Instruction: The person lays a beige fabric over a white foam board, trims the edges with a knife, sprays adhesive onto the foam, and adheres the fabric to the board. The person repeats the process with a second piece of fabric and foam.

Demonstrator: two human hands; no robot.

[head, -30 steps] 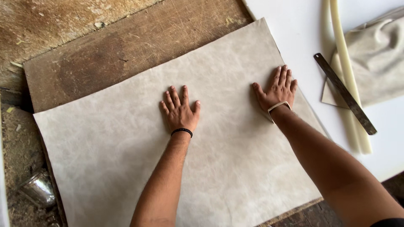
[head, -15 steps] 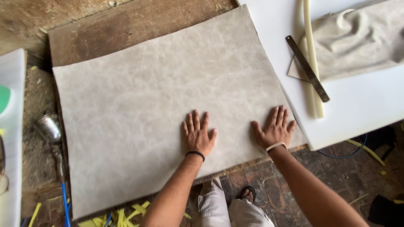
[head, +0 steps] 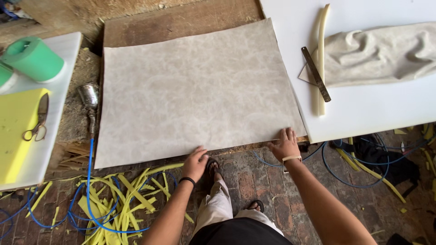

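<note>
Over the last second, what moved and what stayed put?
Both hands slid back across the grey sheet toward the person: flat mid-sheet a second ago, the left hand and right hand are now at its near edge, fingers on the border. The sheet stays spread flat on the wooden board. The metal ruler and crumpled cloth lie unchanged.

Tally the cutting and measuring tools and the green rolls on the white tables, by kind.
Steel scissors with dark blades: 1
Dark flat metal ruler: 1
Green foam rolls: 2, the second cut off by the frame edge
Total: 4
</note>
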